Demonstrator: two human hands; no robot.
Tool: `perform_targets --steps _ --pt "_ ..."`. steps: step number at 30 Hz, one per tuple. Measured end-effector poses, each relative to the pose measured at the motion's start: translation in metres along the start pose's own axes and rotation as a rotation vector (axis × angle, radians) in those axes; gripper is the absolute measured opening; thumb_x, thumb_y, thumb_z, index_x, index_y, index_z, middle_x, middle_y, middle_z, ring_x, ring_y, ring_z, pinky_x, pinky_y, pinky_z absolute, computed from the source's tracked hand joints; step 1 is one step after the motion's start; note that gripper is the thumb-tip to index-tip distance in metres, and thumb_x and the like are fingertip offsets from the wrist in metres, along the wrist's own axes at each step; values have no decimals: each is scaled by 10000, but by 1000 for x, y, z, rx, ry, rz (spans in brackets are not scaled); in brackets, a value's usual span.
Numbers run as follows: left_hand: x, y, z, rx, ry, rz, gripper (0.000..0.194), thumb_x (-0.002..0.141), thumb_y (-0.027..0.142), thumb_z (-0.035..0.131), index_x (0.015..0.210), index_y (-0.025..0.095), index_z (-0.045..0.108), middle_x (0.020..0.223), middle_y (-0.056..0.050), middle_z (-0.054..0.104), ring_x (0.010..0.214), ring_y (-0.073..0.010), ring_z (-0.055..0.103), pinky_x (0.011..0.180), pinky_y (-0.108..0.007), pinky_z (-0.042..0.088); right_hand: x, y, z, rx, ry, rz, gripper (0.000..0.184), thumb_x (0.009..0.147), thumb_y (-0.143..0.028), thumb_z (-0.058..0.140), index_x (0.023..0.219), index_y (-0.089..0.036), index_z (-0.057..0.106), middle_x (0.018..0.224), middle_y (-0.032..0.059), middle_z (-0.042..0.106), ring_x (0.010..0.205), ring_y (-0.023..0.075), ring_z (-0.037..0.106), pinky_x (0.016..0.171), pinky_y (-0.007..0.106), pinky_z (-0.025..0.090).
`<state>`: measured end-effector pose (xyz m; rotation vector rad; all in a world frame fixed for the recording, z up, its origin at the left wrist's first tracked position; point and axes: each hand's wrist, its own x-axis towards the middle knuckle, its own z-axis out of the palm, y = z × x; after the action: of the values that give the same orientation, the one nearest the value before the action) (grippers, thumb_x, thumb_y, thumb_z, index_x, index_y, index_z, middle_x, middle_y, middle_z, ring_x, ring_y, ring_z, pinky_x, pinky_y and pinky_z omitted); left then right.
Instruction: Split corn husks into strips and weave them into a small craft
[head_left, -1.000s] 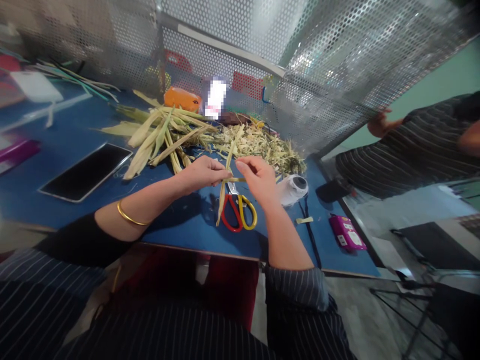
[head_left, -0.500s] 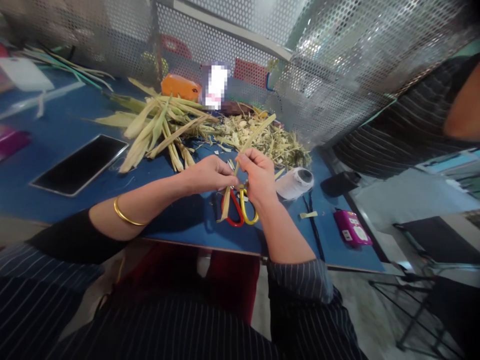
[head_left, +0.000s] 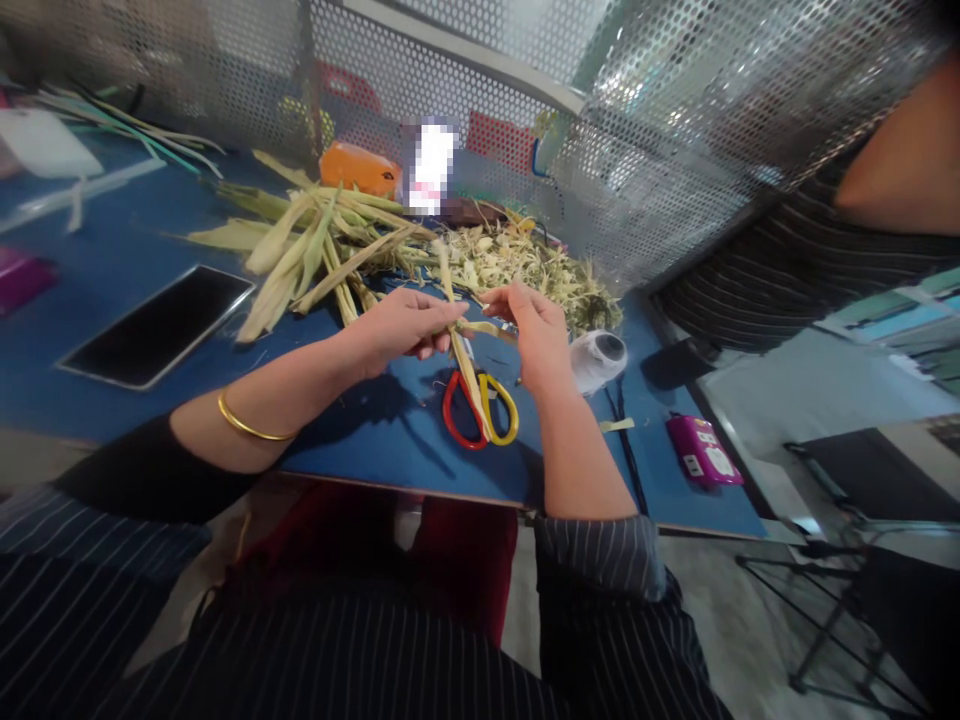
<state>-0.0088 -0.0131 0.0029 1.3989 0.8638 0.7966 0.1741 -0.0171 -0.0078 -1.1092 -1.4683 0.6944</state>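
My left hand (head_left: 401,325) and my right hand (head_left: 534,325) meet above the blue table (head_left: 135,400), both pinched on pale yellow leaf strips (head_left: 463,355). One strip runs up and down between the hands, another crosses it sideways toward my right fingers. Directly below the hands lie scissors (head_left: 480,408) with one red and one yellow handle. A gold bangle sits on my left wrist.
A pile of long green-yellow leaves (head_left: 315,255) and shredded scraps (head_left: 525,270) lies behind the hands. A dark phone (head_left: 157,325) lies to the left, a white roll (head_left: 596,358) and a pink device (head_left: 703,450) to the right. A perforated metal screen (head_left: 600,110) backs the table. A person in stripes stands at right.
The strip that pointed up to the right now stands more upright, and a second strip crosses it. My right hand has moved slightly up and right.
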Motion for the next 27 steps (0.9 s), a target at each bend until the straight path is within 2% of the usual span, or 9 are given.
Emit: perform_targets --steps 4,7,11,15,19,23,25,27 --pt "4 -1 -5 -50 13 -35 439 861 479 557 631 125 676 568 -46 599 396 -56 424 380 -195 284 -4 -7 -3 -360 -86 -157 417 927 -512 423 801 -198 667 772 24 652 761 150 588 737 287 431" --pt "2 -2 -4 -20 -12 -42 399 846 451 597 628 123 658 559 -38 595 411 -59 454 407 -189 332 -9 -6 4 -522 -140 -238 360 949 -459 406 830 -202 628 729 14 624 717 150 564 692 281 400" --pt "0 -5 -1 3 -57 -23 286 795 378 677 647 134 663 541 -15 582 411 -60 461 417 -191 347 -14 -2 10 -508 -116 -258 242 947 -410 432 952 -221 583 630 -32 534 565 123 480 584 265 350" --pt "-1 -6 0 20 -157 -18 312 751 336 721 533 140 613 515 -12 570 402 -52 450 418 -191 346 -14 -2 10 -457 -58 -286 188 932 -382 467 1023 -235 538 539 -79 388 479 105 368 543 266 310" --pt "-2 -4 -2 9 -201 -37 338 745 347 724 500 143 612 479 -15 552 379 -54 436 403 -199 330 -15 -3 10 -408 -19 -268 207 918 -402 484 1048 -243 512 520 -91 353 471 105 344 547 273 324" --pt "-2 -5 -2 -11 -215 -25 334 733 358 738 503 146 622 480 -27 564 382 -64 450 407 -206 349 -16 -2 9 -452 12 -278 264 923 -418 471 1118 -243 496 536 -86 387 487 113 388 574 279 365" --pt "-1 -5 0 -26 -184 -31 334 736 361 736 506 148 623 485 -32 578 391 -70 470 415 -205 366 -14 -1 6 -522 19 -310 270 930 -418 455 1125 -238 508 571 -69 453 516 122 443 597 286 393" --pt "-1 -6 1 -65 -122 -49 318 742 367 732 535 144 640 523 -45 616 421 -82 516 429 -203 391 -11 -1 3 -603 16 -394 255 935 -409 447 1091 -233 545 674 -26 563 635 145 543 685 307 441"
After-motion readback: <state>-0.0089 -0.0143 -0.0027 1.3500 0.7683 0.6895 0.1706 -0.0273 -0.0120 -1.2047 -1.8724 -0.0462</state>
